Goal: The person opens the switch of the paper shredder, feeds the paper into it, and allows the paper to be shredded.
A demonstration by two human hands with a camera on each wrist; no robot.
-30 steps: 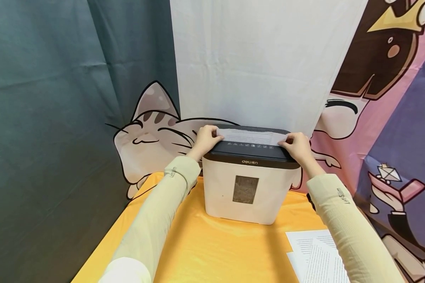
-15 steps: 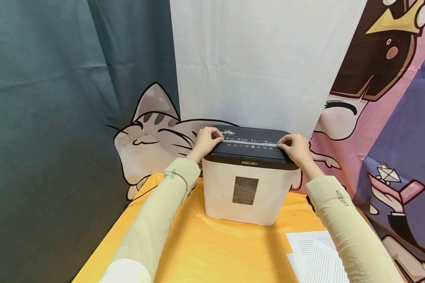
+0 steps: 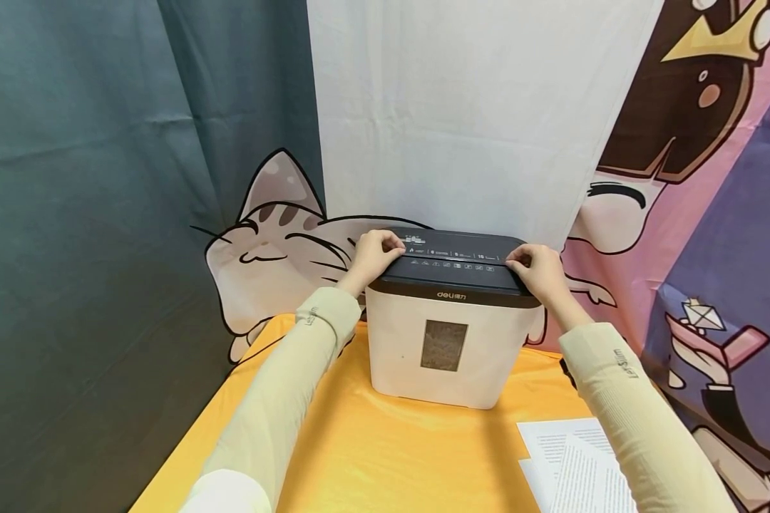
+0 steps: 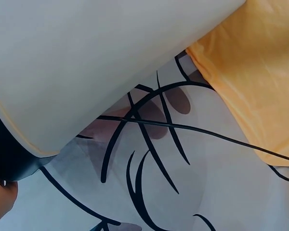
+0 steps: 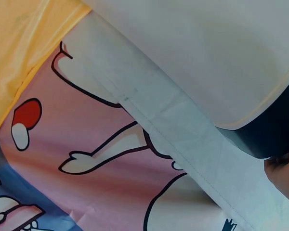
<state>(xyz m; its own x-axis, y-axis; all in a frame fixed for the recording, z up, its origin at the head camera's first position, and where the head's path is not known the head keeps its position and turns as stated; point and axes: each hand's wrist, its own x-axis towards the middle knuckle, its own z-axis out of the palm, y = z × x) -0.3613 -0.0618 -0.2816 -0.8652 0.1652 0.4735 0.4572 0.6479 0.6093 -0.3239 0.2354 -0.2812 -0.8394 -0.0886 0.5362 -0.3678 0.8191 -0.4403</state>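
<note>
A white paper shredder (image 3: 417,356) with a dark lid (image 3: 462,280) stands upright in the head view; a window in its front shows grey contents. My left hand (image 3: 375,253) rests at the left end of the lid's slot, fingers loosely bent, thumb near the forefinger. At the slot's right end is my right hand (image 3: 537,267), bent in much the same way. No paper shows between the hands or above the slot. Each wrist view catches only a bit of a hand at the lid's edge: the left hand (image 4: 1,199) and the right hand (image 5: 285,175).
Several printed sheets (image 3: 571,456) lie overlapping on the yellow cloth (image 3: 385,456) at the front right, partly behind the right sleeve. Curtains printed with cartoons (image 3: 276,242) hang close behind the shredder. A thin dark cord (image 4: 216,132) runs beside it on the left.
The printed sheet between my hands has sunk down into the shredder's slot and out of sight. Both hands have stayed nearly in place at the slot's ends.
</note>
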